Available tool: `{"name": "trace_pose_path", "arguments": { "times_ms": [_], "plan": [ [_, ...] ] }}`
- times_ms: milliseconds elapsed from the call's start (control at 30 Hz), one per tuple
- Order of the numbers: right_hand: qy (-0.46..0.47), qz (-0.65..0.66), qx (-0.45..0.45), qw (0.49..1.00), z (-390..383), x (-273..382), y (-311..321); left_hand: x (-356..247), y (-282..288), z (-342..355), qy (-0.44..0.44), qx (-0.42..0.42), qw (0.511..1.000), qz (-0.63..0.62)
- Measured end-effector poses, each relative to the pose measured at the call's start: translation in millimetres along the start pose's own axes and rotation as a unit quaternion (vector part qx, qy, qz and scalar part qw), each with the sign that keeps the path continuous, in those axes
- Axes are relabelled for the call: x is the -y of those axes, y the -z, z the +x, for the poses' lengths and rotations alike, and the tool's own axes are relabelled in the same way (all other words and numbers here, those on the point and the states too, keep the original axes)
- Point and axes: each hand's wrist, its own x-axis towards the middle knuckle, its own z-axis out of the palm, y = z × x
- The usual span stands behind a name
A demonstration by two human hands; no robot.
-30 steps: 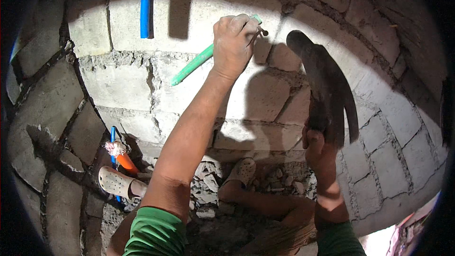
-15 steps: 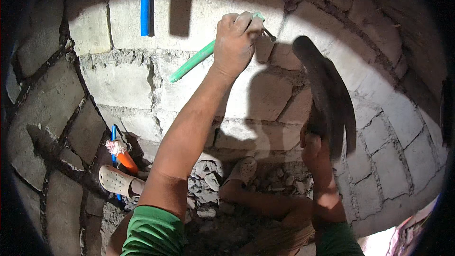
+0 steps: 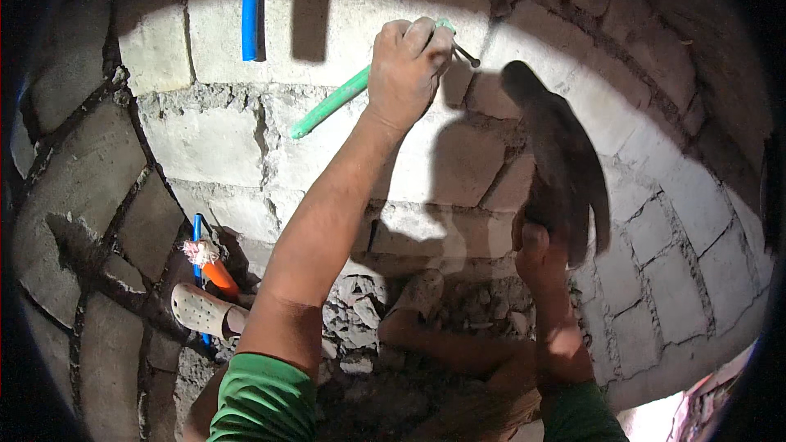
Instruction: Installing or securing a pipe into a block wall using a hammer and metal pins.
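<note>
My left hand [image 3: 405,69] is closed around a green plastic pipe [image 3: 332,104] that slants across the pale block wall. The pipe's lower end sticks out to the left, and a bit of green shows past my fingers. A dark nail [image 3: 467,55] with a round head juts out on the right side of this hand; how its other end is held is hidden. My right hand [image 3: 539,258], lower right, grips a dark claw hammer [image 3: 565,143]. Its rounded face points up and left toward the nail, apart from it, with the claw hanging lower right.
A blue pipe [image 3: 250,16] runs down the upper wall [image 3: 217,143]. Below left, an orange pipe [image 3: 219,277] with its end stuffed stands beside another blue pipe [image 3: 197,227]. Near it are a beige clog [image 3: 196,308] on a foot and rubble [image 3: 356,311].
The hammer and my right hand have shifted slightly up and left. My left hand, the pipe and the nail have barely moved.
</note>
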Motion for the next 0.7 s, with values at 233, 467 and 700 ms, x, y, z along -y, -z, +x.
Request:
{"name": "trace_pose_path", "arguments": {
  "times_ms": [233,467,700],
  "plan": [
    [0.338,-0.222,-0.181,0.897,28,-14,-26,3,-2,-1,-0.019,-0.028,0.999,0.003],
    [-0.045,0.066,0.038,0.996,8,-13,-30,-1,-2,0,-0.011,-0.014,1.0,-0.021],
    [0.08,-0.105,-0.05,0.99,14,12,-17,7,2,-5,-0.02,-0.017,1.0,-0.006]
  ]
}}
